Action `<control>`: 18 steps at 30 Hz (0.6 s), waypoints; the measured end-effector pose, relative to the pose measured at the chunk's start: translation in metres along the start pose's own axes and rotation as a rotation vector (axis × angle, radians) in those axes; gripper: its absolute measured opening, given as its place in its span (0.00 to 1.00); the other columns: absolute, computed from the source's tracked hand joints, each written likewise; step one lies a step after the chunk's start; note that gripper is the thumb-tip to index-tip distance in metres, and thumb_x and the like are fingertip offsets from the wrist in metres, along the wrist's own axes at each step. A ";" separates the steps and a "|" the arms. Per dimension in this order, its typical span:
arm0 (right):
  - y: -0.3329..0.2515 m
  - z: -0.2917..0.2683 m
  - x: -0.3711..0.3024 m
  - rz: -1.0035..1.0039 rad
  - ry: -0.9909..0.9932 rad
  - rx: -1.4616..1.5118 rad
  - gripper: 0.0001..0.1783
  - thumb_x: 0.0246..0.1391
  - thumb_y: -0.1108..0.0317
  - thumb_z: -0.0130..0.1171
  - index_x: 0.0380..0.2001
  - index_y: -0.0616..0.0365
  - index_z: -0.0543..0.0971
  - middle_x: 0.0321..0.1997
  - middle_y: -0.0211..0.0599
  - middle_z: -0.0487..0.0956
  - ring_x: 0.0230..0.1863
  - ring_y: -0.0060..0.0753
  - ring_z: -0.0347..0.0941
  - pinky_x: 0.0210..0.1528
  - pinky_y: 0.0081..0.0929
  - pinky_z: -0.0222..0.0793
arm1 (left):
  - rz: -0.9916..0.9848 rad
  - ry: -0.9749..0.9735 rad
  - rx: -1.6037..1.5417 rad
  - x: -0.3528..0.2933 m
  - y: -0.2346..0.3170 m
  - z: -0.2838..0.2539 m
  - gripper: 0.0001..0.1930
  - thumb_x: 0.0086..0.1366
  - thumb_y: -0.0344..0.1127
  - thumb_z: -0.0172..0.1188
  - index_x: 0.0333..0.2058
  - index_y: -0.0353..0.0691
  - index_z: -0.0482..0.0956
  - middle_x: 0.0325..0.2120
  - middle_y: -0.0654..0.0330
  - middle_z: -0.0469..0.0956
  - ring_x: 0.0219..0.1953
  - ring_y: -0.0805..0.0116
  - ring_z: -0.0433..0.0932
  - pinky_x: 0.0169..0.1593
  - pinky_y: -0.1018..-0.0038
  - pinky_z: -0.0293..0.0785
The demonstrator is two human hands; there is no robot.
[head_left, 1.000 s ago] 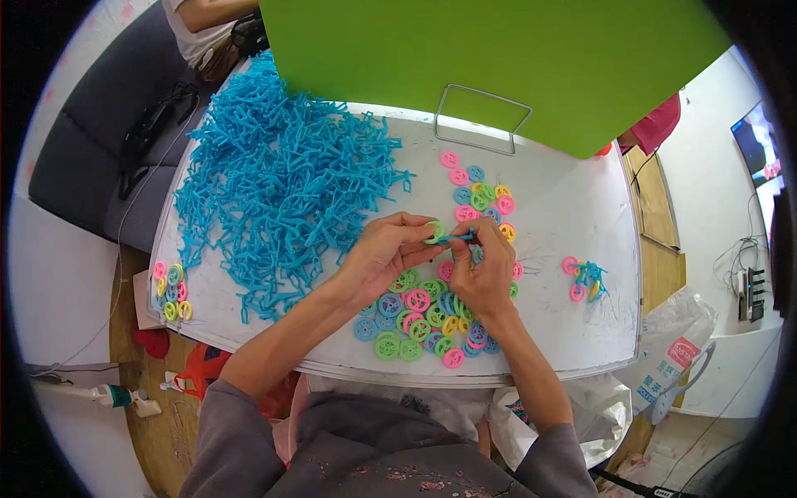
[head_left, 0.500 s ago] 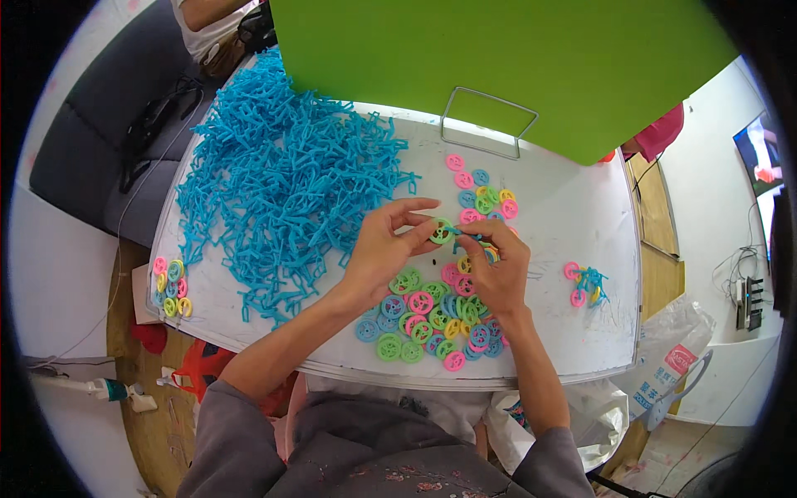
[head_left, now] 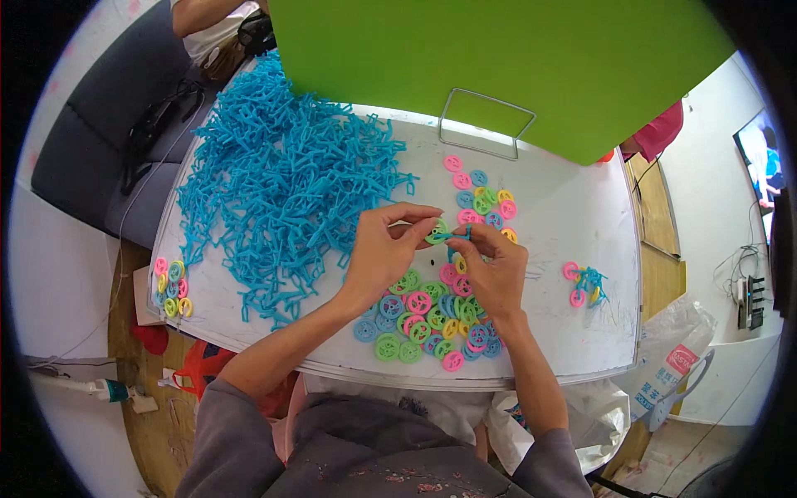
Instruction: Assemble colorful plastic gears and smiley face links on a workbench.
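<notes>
Between thumb and fingers, my left hand [head_left: 386, 249] pinches a light green plastic wheel [head_left: 436, 232]. Closed on a small blue plastic frame piece [head_left: 458, 235], my right hand [head_left: 496, 270] holds it against that wheel. Both hands meet over the middle of the white table [head_left: 548, 340]. Under and in front of them lies a pile of pink, green, blue and yellow wheels [head_left: 422, 303]. More loose wheels [head_left: 462, 180] are spread beyond my right hand. To the left rises a big heap of blue frame pieces [head_left: 290, 183].
A green board [head_left: 498, 66] with a wire stand [head_left: 486, 153] stands along the far side. Small wheel groups sit at the left edge [head_left: 172, 288] and, with blue pieces, at the right [head_left: 585, 285]. Another person's arm [head_left: 203, 15] shows at the far left.
The wheel has tipped and the blue piece now lies across its side, more of it showing. Both hands have shifted only slightly.
</notes>
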State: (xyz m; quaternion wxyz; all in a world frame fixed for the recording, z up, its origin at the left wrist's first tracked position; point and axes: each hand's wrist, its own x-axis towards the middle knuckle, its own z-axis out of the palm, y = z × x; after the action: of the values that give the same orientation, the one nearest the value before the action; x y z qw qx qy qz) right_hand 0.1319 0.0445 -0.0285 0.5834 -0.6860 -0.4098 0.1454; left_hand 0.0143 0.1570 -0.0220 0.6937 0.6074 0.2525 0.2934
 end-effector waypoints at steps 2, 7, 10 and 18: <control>0.000 0.000 0.000 -0.020 0.006 -0.005 0.06 0.49 0.76 0.61 0.31 0.67 0.79 0.25 0.38 0.81 0.27 0.24 0.78 0.32 0.20 0.74 | -0.018 -0.018 0.002 0.000 0.000 0.000 0.09 0.63 0.29 0.57 0.41 0.33 0.80 0.33 0.58 0.81 0.32 0.75 0.79 0.37 0.79 0.77; -0.003 0.000 -0.001 0.044 -0.007 -0.084 0.06 0.48 0.75 0.62 0.29 0.68 0.79 0.22 0.38 0.80 0.25 0.21 0.77 0.31 0.19 0.73 | -0.025 -0.054 0.030 0.000 -0.004 -0.001 0.10 0.64 0.30 0.57 0.42 0.34 0.80 0.34 0.59 0.80 0.35 0.75 0.79 0.38 0.78 0.78; -0.004 0.005 -0.002 -0.009 0.048 -0.068 0.06 0.50 0.73 0.62 0.28 0.67 0.80 0.23 0.31 0.80 0.27 0.17 0.75 0.30 0.16 0.70 | -0.043 -0.055 0.039 -0.001 -0.003 -0.001 0.10 0.64 0.29 0.57 0.42 0.34 0.80 0.35 0.59 0.80 0.35 0.75 0.79 0.39 0.78 0.78; -0.012 0.006 -0.003 0.165 -0.006 -0.040 0.08 0.51 0.71 0.63 0.29 0.68 0.80 0.23 0.32 0.80 0.25 0.15 0.74 0.29 0.14 0.68 | -0.076 -0.017 0.036 -0.003 -0.005 0.000 0.08 0.64 0.27 0.55 0.41 0.34 0.80 0.34 0.60 0.79 0.35 0.75 0.78 0.40 0.78 0.77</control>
State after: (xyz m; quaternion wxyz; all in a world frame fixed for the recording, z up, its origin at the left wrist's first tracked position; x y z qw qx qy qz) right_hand 0.1207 0.0464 -0.0198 0.5545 -0.7283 -0.3565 0.1870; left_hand 0.0126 0.1547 -0.0268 0.6953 0.6123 0.2749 0.2569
